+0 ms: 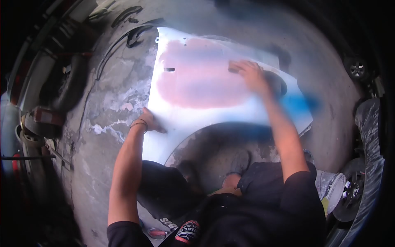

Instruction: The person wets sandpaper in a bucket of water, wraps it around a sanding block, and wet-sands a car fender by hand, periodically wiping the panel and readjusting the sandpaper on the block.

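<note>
A white car fender point(185, 117) lies in front of me, with a large pink patch of filler point(197, 78) across its upper part. My right hand point(251, 74) is closed around a small brown sanding block point(235, 66) on the right side of the pink patch, somewhat blurred. At the fender's left edge, my left hand point(150, 120) grips the panel, thumb by the rim and fingers over the white surface. A dark band circles that wrist. The underside of the sanding block is hidden.
The fender's wheel arch curves in front of my legs and shoe point(240, 161). Black trim strips point(119, 39) lie on the stained concrete floor point(109, 94). At right are a whitish bucket point(334, 187), a wheel point(352, 189) and plastic sheeting point(370, 136). Dark parts crowd the left.
</note>
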Action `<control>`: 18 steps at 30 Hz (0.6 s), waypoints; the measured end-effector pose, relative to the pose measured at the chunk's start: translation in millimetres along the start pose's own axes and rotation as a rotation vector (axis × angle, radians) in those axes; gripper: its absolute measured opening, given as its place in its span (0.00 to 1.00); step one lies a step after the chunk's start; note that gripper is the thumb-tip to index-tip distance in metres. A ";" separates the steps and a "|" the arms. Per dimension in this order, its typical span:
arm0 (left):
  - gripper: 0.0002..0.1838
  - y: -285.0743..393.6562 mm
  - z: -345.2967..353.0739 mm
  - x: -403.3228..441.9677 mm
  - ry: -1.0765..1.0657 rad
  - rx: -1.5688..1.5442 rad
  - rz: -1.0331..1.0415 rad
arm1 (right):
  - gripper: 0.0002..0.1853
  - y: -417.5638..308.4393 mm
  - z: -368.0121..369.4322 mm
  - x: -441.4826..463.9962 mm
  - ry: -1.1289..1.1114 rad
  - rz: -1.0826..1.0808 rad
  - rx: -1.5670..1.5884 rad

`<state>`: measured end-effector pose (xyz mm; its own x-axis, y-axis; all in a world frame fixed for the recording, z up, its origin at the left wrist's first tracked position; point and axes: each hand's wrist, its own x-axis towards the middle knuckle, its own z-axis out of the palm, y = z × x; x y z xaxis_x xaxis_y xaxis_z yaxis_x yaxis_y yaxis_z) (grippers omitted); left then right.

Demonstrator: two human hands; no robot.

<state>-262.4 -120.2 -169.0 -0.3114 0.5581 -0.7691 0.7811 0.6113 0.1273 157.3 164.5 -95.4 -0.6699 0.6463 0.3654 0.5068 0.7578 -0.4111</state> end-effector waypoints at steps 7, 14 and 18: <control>0.97 1.3 -3.7 -1.8 -0.007 -0.094 0.053 | 0.19 39.5 -16.1 0.2 -0.206 0.093 0.119; 0.95 -2.5 -4.0 2.6 -0.026 -0.071 0.033 | 0.21 -13.7 80.1 80.3 -0.179 -0.020 -0.129; 0.95 -16.6 16.9 32.1 -0.008 0.034 0.031 | 0.14 2.4 24.4 33.8 -0.069 -0.219 0.068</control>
<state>-276.3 -121.8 -206.3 -0.2830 0.5720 -0.7699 0.8080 0.5747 0.1300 122.6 185.9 -104.3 -0.7965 0.4577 0.3952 0.3092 0.8699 -0.3844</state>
